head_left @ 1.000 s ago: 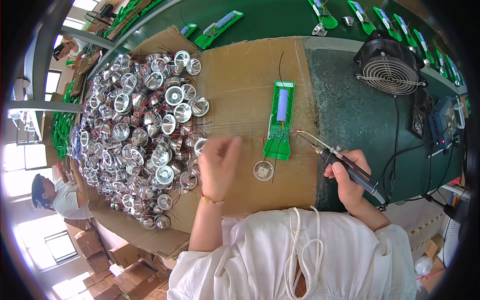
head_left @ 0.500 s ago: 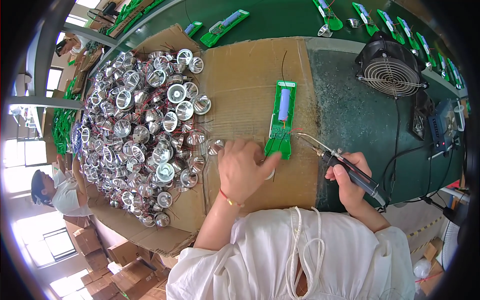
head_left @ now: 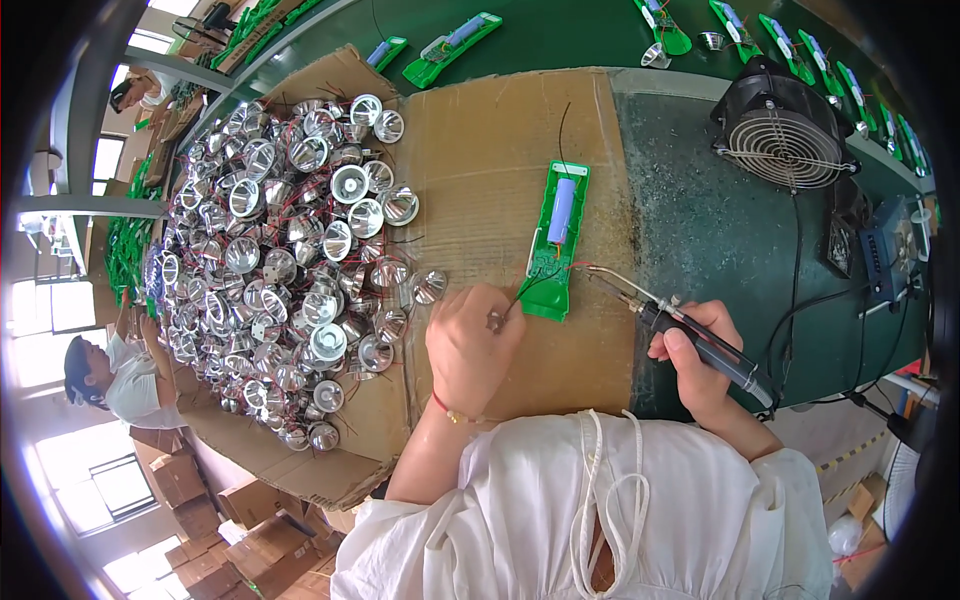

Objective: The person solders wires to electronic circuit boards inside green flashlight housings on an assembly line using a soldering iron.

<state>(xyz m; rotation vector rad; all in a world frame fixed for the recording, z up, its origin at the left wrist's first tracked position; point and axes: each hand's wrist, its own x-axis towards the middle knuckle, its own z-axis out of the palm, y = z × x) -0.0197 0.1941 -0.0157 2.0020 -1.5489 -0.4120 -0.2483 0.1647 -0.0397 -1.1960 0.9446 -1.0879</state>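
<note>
My left hand (head_left: 470,338) is closed, its fingers curled round a small shiny reflector cup (head_left: 495,321) that they mostly hide. From these fingers a dark wire runs to a green lamp housing (head_left: 545,298) on the cardboard. A purple cylindrical battery (head_left: 562,212) and a small circuit board (head_left: 546,265) sit in the housing, with a long black wire sticking out past its far end. My right hand (head_left: 700,350) grips a black soldering iron (head_left: 705,352) with a thin metal feed tube. The iron's tip points at the board's right side, near a red wire.
A heap of reflector cups (head_left: 290,250) fills the cardboard tray at left; one loose cup (head_left: 430,287) lies beside my left hand. A black fan (head_left: 785,135) and a blue box (head_left: 888,250) stand at right. More green housings (head_left: 450,50) line the far bench. People work at far left.
My left hand has drawn back left from the housing, its fingers now curled in. The housing has shifted slightly left and tilted. My right hand with the iron has barely moved.
</note>
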